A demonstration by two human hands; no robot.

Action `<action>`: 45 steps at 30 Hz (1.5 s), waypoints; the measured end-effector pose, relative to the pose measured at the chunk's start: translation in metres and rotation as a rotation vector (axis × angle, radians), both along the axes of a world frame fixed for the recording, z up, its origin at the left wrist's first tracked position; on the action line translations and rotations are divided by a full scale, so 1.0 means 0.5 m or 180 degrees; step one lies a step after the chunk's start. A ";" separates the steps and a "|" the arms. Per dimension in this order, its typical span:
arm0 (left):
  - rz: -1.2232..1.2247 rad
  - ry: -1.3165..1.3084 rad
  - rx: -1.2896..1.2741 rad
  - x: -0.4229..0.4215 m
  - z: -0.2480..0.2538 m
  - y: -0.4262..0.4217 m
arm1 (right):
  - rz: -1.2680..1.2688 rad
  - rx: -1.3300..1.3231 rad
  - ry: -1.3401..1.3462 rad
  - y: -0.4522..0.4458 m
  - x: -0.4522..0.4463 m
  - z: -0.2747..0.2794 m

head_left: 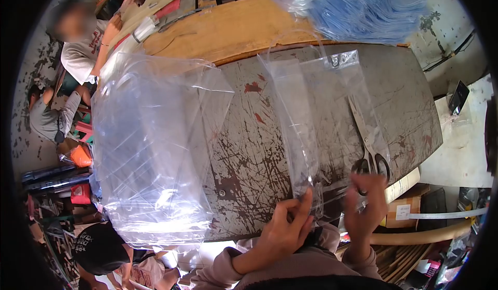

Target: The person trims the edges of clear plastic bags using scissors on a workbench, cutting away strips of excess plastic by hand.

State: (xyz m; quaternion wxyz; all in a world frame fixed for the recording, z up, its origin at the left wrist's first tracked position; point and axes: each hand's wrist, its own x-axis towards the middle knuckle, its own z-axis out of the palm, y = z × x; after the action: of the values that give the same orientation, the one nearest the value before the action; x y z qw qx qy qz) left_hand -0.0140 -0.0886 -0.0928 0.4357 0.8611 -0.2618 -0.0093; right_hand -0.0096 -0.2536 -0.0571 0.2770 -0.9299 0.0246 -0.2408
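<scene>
A clear plastic bag (295, 108) with a thin looped handle lies flat on the scratched dark tabletop (244, 150) in front of me. My left hand (285, 230) is at the bag's near end, thumb and fingers pinched together on its edge. Scissors (367, 137) with dark handles rest on the right part of the bag, blades pointing away from me. At their handles is my right hand (367, 207), curled and smeared by motion. Its fingertips overlap the handle loops, but whether they grip them I cannot tell.
A large pile of clear plastic sheets or bags (155, 150) covers the table's left side. A stack of bluish clear bags (363, 10) sits on the wooden board (233, 25) at the back. One person (80, 57) sits at the far left; another, in a black cap (101, 248), is lower left.
</scene>
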 end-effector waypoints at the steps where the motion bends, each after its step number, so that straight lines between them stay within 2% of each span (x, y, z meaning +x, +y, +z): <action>1: -0.0019 -0.0019 0.0005 -0.001 -0.003 0.000 | 0.0480 0.0466 0.0307 0.019 -0.011 0.015; 3: 0.0042 0.0069 -0.0217 -0.002 -0.012 0.000 | 0.0976 0.0675 0.0830 0.050 -0.014 0.026; 7: 0.0222 -0.0166 -0.0460 -0.007 -0.029 -0.004 | 0.0880 0.0394 0.0798 0.062 -0.012 0.001; 10: 0.0282 0.0159 -0.0679 -0.014 -0.018 0.001 | 0.0904 0.0465 0.0702 0.052 -0.020 -0.007; 13: 0.0149 0.0291 -0.0857 -0.018 -0.014 0.002 | 0.0736 0.0915 0.1051 0.039 -0.032 -0.003; 15: 0.0171 0.0028 -0.0646 -0.017 -0.010 0.000 | 0.0796 0.1672 0.1469 0.029 -0.030 0.003; 18: 0.0293 -0.0174 -0.0381 -0.017 -0.001 0.004 | 0.1060 0.1638 0.1083 0.044 -0.014 0.039; 19: 0.0265 0.0116 -0.0410 -0.022 0.000 0.010 | 0.1022 0.1657 0.1036 0.053 -0.009 0.042; 20: 0.0210 0.0086 -0.0390 -0.033 -0.007 0.020 | 0.1327 0.1543 0.0762 0.062 -0.004 0.045; 21: 0.0023 0.0702 -0.0744 -0.047 -0.022 0.033 | 0.1628 0.1418 0.0492 0.065 -0.001 0.048; 22: -0.0212 0.0895 -0.0892 -0.047 -0.035 0.036 | 0.1597 0.1430 0.0446 0.061 0.001 0.051; 24: -0.0659 0.1323 -0.1168 -0.048 -0.059 0.041 | 0.2108 0.1705 0.0252 0.042 0.004 0.053; 25: -0.0312 0.1680 -0.2037 -0.038 -0.023 0.026 | 0.1723 0.1626 -0.0090 0.023 -0.001 0.050; 26: 0.0067 0.2034 -0.2917 -0.033 -0.003 0.015 | 0.1293 0.1267 -0.0009 -0.002 -0.002 0.061; 28: 0.0283 0.2038 -0.3094 -0.032 0.004 0.012 | -0.0051 0.0103 0.0150 -0.016 0.006 0.062; 31: 0.0313 0.2141 -0.3184 -0.011 0.018 0.016 | 0.0020 -0.0034 0.0573 -0.037 -0.002 0.011; 33: 0.0131 0.2381 -0.3470 -0.003 0.014 0.017 | -0.0027 -0.0018 0.0553 -0.039 -0.009 -0.006; 35: 0.0101 0.2314 -0.3516 -0.004 0.007 0.018 | -0.0070 0.0005 0.0538 -0.037 -0.011 -0.013; 37: 0.0062 0.2242 -0.3559 -0.003 -0.001 0.019 | -0.0446 0.0289 0.0553 -0.031 -0.007 -0.014; 38: 0.0130 0.2339 -0.3827 -0.003 -0.006 0.019 | -0.0446 0.0289 0.0556 -0.032 -0.004 -0.014; 40: 0.0220 0.2423 -0.4119 -0.004 -0.007 0.020 | -0.0571 -0.0593 0.0640 -0.035 0.003 -0.010; 41: 0.0435 0.2582 -0.3915 -0.002 -0.002 0.022 | -0.0553 -0.0605 0.0642 -0.035 0.004 -0.008; 44: 0.0642 0.2807 -0.3836 0.002 0.016 0.038 | -0.0548 -0.0405 0.0932 -0.052 0.002 0.007; 45: 0.0616 0.2835 -0.3894 0.005 0.028 0.051 | -0.0423 0.0501 0.1248 -0.072 0.003 0.019</action>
State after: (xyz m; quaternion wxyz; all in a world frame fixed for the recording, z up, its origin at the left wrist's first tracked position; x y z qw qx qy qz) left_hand -0.0116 -0.0629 -0.0785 0.8985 0.4003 0.0567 -0.1709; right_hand -0.0080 -0.2895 -0.0474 0.3222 -0.9307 0.1580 -0.0706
